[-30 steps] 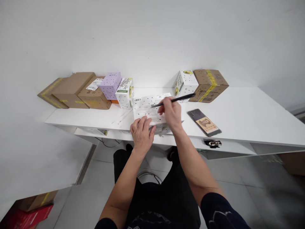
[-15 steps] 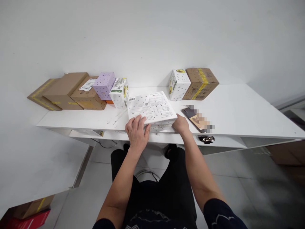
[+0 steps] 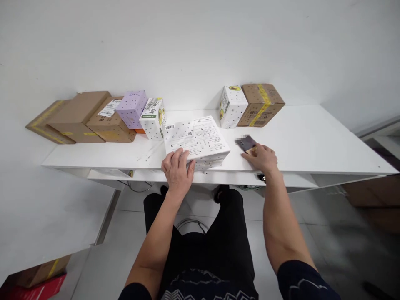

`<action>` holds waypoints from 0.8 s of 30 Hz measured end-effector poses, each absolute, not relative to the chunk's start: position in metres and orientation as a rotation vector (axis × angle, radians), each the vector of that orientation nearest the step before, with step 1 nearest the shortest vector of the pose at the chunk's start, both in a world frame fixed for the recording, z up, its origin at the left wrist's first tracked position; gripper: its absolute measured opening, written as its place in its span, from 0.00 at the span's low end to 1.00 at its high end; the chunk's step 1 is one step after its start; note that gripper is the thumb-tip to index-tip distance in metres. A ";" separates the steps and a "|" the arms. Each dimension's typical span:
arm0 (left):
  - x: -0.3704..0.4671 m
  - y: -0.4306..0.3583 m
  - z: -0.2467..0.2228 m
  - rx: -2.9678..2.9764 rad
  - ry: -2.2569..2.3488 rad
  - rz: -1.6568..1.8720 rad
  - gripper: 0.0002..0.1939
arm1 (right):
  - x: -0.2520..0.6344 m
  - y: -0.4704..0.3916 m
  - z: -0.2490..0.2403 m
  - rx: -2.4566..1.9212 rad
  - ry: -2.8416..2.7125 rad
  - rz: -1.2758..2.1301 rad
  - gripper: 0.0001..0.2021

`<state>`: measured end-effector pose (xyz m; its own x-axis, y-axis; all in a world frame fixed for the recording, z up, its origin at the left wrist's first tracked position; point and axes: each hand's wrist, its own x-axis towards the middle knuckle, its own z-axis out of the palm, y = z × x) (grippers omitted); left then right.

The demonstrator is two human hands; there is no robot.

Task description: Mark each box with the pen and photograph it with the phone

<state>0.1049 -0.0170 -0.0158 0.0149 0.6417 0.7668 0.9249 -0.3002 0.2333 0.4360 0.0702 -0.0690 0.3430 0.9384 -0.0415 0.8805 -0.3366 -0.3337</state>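
Observation:
A white printed box (image 3: pixel 200 137) lies near the front edge of the white table (image 3: pixel 300 146), its text side up. My left hand (image 3: pixel 178 171) rests on the box's front left corner, fingers on top and thumb along the front side, holding it. To the right, my right hand (image 3: pixel 261 158) is closed around the lower part of a dark phone (image 3: pixel 246 143) that lies on the table. The hand covers much of the phone; part of its back shows beyond the fingers.
Along the wall at left stand brown cartons (image 3: pixel 79 114), a purple box (image 3: pixel 131 109) and a white avocado box (image 3: pixel 153 118). Another avocado box (image 3: pixel 233 107) and a taped carton (image 3: pixel 262 105) stand at back right. A shelf (image 3: pixel 293 180) runs below the tabletop.
My right hand has left the white box's right side, moved right and taken hold of the phone. My left hand stays on the box. The whole view has shifted slightly.

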 end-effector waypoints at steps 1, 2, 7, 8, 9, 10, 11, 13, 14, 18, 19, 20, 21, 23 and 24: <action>0.105 -0.017 -0.016 -1.961 -1.602 -1.168 0.17 | 0.440 0.071 -0.071 -2.334 -1.663 0.335 0.38; 0.105 -0.017 -0.016 -1.960 -1.599 -1.159 0.17 | 0.441 0.071 -0.072 -2.317 -1.682 0.315 0.37; 0.104 -0.017 -0.017 -1.938 -1.581 -1.138 0.17 | 0.428 0.061 -0.068 -2.291 -1.628 0.243 0.40; 0.104 -0.017 -0.017 -1.933 -1.576 -1.132 0.17 | 0.425 0.057 -0.066 -2.261 -1.573 0.263 0.41; 0.104 -0.017 -0.017 -1.931 -1.572 -1.126 0.17 | 0.421 0.051 -0.064 -2.215 -1.483 0.305 0.42; 0.104 -0.017 -0.017 -1.934 -1.576 -1.118 0.17 | 0.417 0.045 -0.061 -2.143 -1.362 0.376 0.42; 0.104 -0.017 -0.018 -1.940 -1.585 -1.110 0.17 | 0.412 0.037 -0.058 -2.041 -1.214 0.473 0.41; 0.104 -0.018 -0.019 -1.950 -1.605 -1.099 0.18 | 0.400 0.019 -0.049 -1.734 -0.882 0.721 0.37; 0.104 -0.018 -0.020 -1.951 -1.614 -1.097 0.18 | 0.392 0.009 -0.044 -1.540 -0.724 0.857 0.34; 0.105 -0.016 -0.023 -1.943 -1.619 -1.106 0.18 | 0.348 -0.037 -0.014 -0.771 -0.305 1.343 0.30; 0.104 -0.015 -0.024 -1.942 -1.617 -1.110 0.18 | 0.335 -0.049 -0.006 -0.653 -0.242 1.443 0.29; 0.104 -0.014 -0.024 -1.943 -1.618 -1.116 0.18 | 0.321 -0.060 0.001 -0.550 -0.197 1.560 0.29; 0.103 -0.014 -0.024 -1.944 -1.623 -1.124 0.19 | 0.307 -0.070 0.006 -0.467 -0.176 1.674 0.29; 0.103 -0.016 -0.023 -1.957 -1.650 -1.150 0.19 | 0.278 -0.086 0.015 -0.365 -0.178 1.915 0.29; 0.104 -0.019 -0.022 -1.977 -1.687 -1.156 0.19 | 0.264 -0.091 0.018 -0.331 -0.196 2.045 0.30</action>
